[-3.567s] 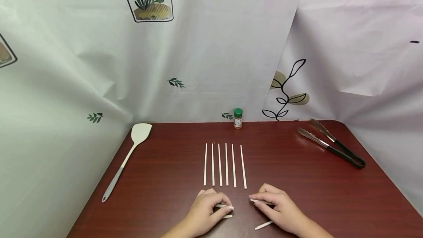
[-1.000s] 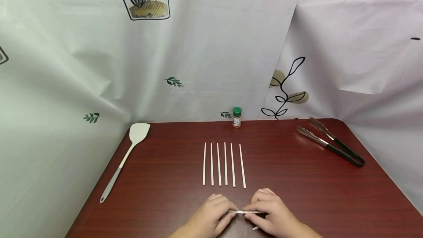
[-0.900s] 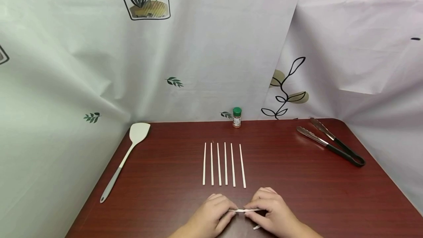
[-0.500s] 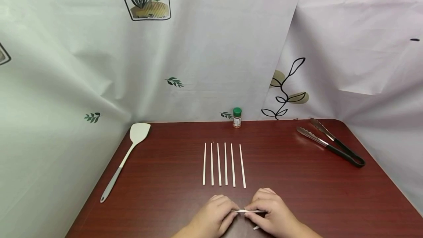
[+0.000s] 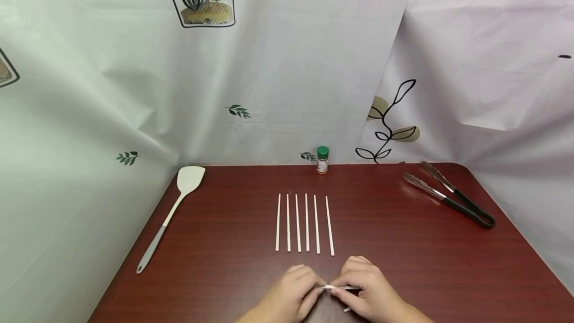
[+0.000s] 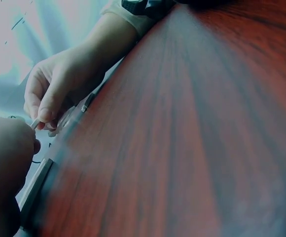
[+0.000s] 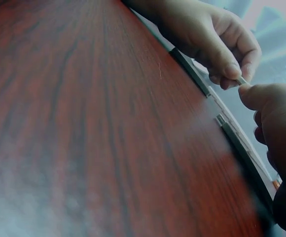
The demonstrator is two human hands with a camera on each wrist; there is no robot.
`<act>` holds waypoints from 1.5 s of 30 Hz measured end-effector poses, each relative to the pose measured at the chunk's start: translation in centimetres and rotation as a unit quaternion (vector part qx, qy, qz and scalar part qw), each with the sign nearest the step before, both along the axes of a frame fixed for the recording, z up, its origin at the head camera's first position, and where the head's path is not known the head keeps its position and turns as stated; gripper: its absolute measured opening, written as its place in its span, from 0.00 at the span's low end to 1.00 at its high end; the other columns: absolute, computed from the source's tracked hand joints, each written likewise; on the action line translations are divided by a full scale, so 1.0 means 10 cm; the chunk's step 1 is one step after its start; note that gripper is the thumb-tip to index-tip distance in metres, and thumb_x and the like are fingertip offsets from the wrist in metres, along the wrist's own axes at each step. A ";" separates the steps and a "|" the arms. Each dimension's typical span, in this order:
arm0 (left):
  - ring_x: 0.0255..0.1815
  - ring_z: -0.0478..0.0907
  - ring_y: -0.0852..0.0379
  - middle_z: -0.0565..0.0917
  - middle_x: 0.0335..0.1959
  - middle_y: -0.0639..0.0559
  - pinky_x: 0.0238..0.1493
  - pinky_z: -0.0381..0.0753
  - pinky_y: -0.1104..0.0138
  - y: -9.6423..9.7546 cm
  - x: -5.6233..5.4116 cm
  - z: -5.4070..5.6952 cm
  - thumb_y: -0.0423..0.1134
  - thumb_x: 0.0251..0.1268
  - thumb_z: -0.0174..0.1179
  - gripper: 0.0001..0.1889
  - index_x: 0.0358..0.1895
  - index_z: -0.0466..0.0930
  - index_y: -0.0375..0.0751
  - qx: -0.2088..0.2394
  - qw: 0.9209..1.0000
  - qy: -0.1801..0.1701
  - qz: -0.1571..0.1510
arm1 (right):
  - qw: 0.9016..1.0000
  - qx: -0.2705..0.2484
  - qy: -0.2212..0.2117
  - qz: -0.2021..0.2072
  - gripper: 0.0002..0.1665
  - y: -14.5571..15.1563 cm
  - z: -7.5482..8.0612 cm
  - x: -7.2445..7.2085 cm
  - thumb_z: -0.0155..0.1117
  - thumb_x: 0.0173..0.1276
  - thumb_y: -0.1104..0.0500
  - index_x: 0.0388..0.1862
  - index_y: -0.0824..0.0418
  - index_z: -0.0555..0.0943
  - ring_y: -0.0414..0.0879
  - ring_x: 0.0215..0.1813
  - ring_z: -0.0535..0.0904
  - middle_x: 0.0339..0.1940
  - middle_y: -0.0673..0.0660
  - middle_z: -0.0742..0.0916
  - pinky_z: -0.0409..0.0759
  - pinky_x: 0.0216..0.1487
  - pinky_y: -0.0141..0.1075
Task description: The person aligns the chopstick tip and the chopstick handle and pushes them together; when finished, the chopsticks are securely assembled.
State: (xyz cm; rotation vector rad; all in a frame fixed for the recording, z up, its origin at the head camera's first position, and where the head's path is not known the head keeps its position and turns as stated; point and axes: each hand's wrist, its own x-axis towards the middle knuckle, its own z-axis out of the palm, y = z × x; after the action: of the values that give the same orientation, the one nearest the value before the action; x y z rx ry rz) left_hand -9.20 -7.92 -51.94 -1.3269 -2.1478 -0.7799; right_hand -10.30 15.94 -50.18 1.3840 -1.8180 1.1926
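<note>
In the head view, my left hand (image 5: pixel 291 293) and right hand (image 5: pixel 369 288) meet near the table's front edge. Thumb and fingers of each pinch a thin white chopstick piece (image 5: pixel 328 286); the two pieces meet end to end, their joint mostly covered. A second piece (image 5: pixel 347 309) pokes out from under my right hand. The left wrist view shows another piece (image 6: pixel 34 185) lying beside my left hand. In the right wrist view, a piece with a narrow metallic end (image 7: pixel 221 120) lies on the table by my right hand. Several white chopsticks (image 5: pixel 298 223) lie in a row beyond.
A white spatula (image 5: pixel 167 221) with a grey handle lies along the left side of the dark red table (image 5: pixel 215 243). Tongs (image 5: pixel 448 196) with black handles lie at the far right. A small green-capped seasoning jar (image 5: pixel 322 161) stands at the back edge before the printed curtain.
Earlier my hands were apart, each holding its own chopstick piece. They have come together and the pieces' ends have met. Over the last second the hands barely move, fingertips slightly closer.
</note>
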 end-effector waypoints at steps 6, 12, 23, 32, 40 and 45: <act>0.40 0.80 0.69 0.83 0.38 0.65 0.48 0.74 0.74 0.01 -0.01 0.01 0.41 0.80 0.61 0.02 0.46 0.83 0.52 -0.018 0.999 0.024 0.036 | 1.000 0.015 0.009 0.000 0.06 0.06 -0.03 -0.03 0.80 0.65 0.64 0.40 0.58 0.91 0.36 0.35 0.78 0.31 0.44 0.85 0.72 0.43 0.29; 0.37 0.79 0.68 0.85 0.39 0.65 0.43 0.73 0.74 0.01 -0.01 0.01 0.42 0.79 0.62 0.03 0.47 0.84 0.52 -0.008 0.996 0.039 0.076 | 0.999 -0.009 -0.048 0.003 0.20 0.19 -0.07 -0.11 0.83 0.51 0.74 0.42 0.59 0.91 0.38 0.35 0.81 0.34 0.48 0.88 0.77 0.40 0.26; 0.41 0.82 0.69 0.89 0.46 0.66 0.46 0.76 0.72 0.03 -0.08 0.02 0.37 0.72 0.65 0.17 0.61 0.86 0.54 -0.019 0.997 0.057 0.037 | 0.945 -0.112 -0.298 -0.079 0.23 0.40 -0.20 -0.17 0.73 0.57 0.82 0.51 0.73 0.81 0.40 0.35 0.83 0.34 0.55 0.86 0.81 0.35 0.32; 0.48 0.79 0.66 0.86 0.53 0.65 0.52 0.76 0.72 0.11 -0.14 0.06 0.43 0.64 0.72 0.17 0.56 0.88 0.55 -0.072 0.996 0.060 -0.006 | 0.907 -0.186 -0.373 -0.063 0.32 0.36 -0.14 -0.27 0.66 0.65 0.83 0.64 0.83 0.62 0.38 0.37 0.82 0.34 0.57 0.88 0.80 0.40 0.29; 0.45 0.79 0.66 0.87 0.50 0.66 0.52 0.75 0.70 0.27 -0.23 0.04 0.53 0.64 0.73 0.19 0.57 0.89 0.56 -0.108 0.990 0.095 -0.004 | 0.903 -0.154 -0.388 -0.098 0.33 0.39 -0.14 -0.43 0.68 0.66 0.80 0.67 0.81 0.67 0.38 0.36 0.81 0.33 0.56 0.87 0.80 0.39 0.29; 0.41 0.76 0.65 0.85 0.42 0.68 0.45 0.74 0.70 0.39 -0.26 0.05 0.61 0.64 0.72 0.21 0.56 0.89 0.59 -0.131 0.986 0.102 0.030 | 0.918 -0.121 -0.363 -0.102 0.33 0.40 -0.16 -0.54 0.68 0.65 0.80 0.68 0.80 0.69 0.42 0.41 0.82 0.39 0.65 0.85 0.81 0.43 0.28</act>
State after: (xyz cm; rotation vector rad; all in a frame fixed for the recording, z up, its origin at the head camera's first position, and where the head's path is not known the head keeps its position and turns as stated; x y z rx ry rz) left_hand -11.82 -4.06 -51.45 -1.3949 -2.1658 -0.3290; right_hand -15.69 19.97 -51.79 0.6123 -2.1134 1.8997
